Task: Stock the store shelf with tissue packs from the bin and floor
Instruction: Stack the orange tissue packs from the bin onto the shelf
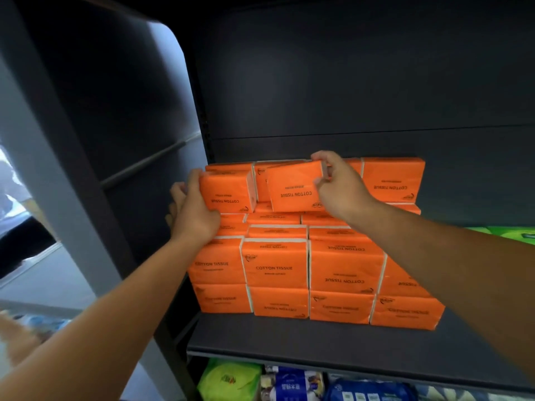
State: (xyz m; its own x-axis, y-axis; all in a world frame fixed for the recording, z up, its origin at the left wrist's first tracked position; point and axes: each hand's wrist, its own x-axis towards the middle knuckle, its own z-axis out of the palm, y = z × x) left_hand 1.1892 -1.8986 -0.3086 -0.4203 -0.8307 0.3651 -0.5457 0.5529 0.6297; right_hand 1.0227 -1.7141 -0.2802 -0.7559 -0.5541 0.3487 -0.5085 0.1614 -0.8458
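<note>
Orange "COTTON TISSUE" packs stand stacked in several rows on the dark shelf point(289, 340). My left hand point(192, 211) grips the left end of an orange tissue pack point(228, 192) at the top left of the stack. My right hand point(337, 185) pinches the right end of another orange tissue pack point(295, 186), which is tilted and sits on top of the stack in front of the back row. The stack's lower packs point(275, 269) face forward, some upside down.
The shelf's dark back panel point(347, 82) rises above the stack, with free room there. A grey upright post point(58, 183) stands at the left. Green packs point(518, 233) lie at the right edge. Green and blue packaged goods point(298, 383) fill the shelf below.
</note>
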